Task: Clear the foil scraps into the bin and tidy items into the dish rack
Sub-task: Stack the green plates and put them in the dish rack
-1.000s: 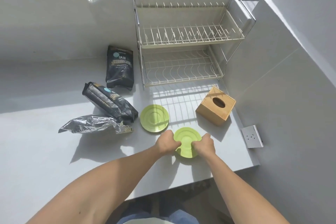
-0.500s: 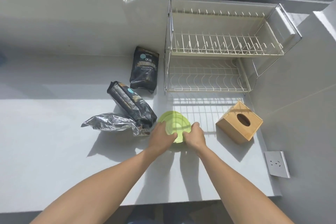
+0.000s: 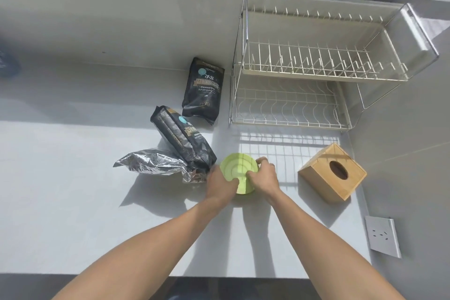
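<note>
In the head view, the left hand (image 3: pixel 220 184) and right hand (image 3: pixel 261 178) pinch the green plates (image 3: pixel 237 169) by opposite rims, just beside the foil bag (image 3: pixel 153 162). Probably two stacked plates: light, stiff, smooth, so grip the edges firmly.

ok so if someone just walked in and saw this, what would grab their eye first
Probably the bright green plates, gripped by the left hand and right hand over the middle of the grey counter. Next, the empty two-tier dish rack against the back wall, and the crumpled silver foil bag left of the plates.
</note>
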